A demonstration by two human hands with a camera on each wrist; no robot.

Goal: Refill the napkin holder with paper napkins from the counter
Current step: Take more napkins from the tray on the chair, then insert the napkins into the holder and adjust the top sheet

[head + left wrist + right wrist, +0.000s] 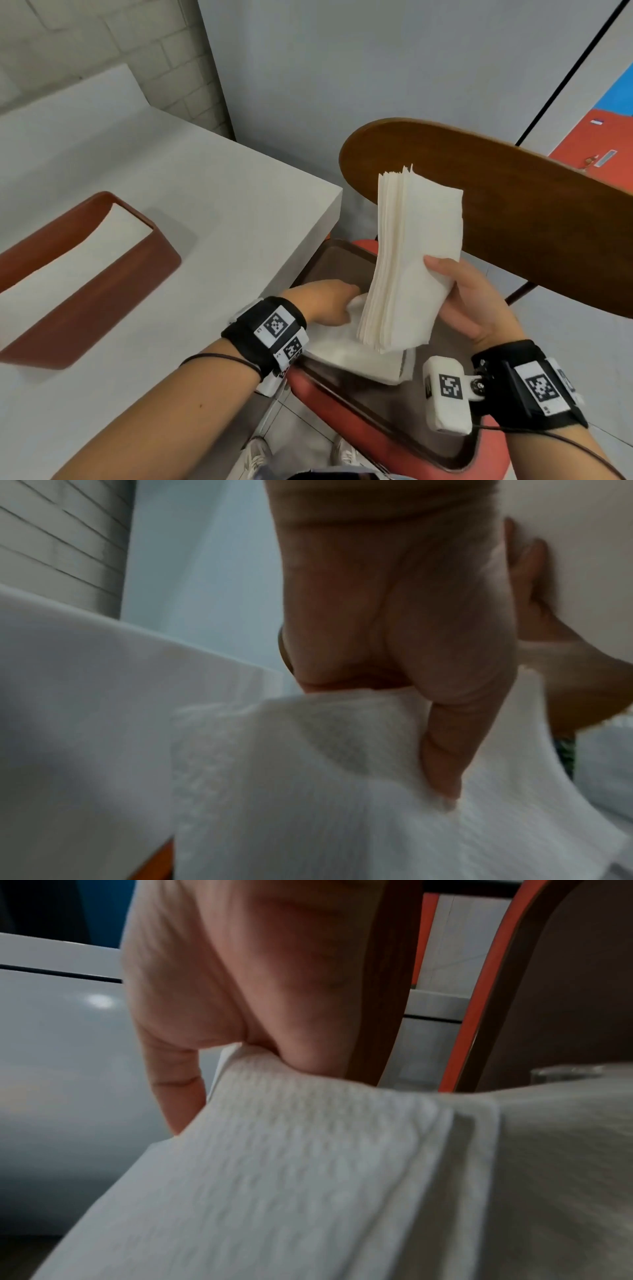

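On the white counter (144, 164) at left stood the napkin holder (85, 274). A soft, floppy napkin stack (407, 260) was held upright in the right hand (476, 305) grip; loose napkins (356, 346) were pinched by the left hand (325, 301).

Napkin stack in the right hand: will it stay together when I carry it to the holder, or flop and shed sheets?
The napkin stack will probably flop: it already bows above the right hand. Its top edges are fanned apart, so outer sheets may slip off unless pinched firmly. It likely weighs little, since one hand holds it up. The left hand grips another napkin below.
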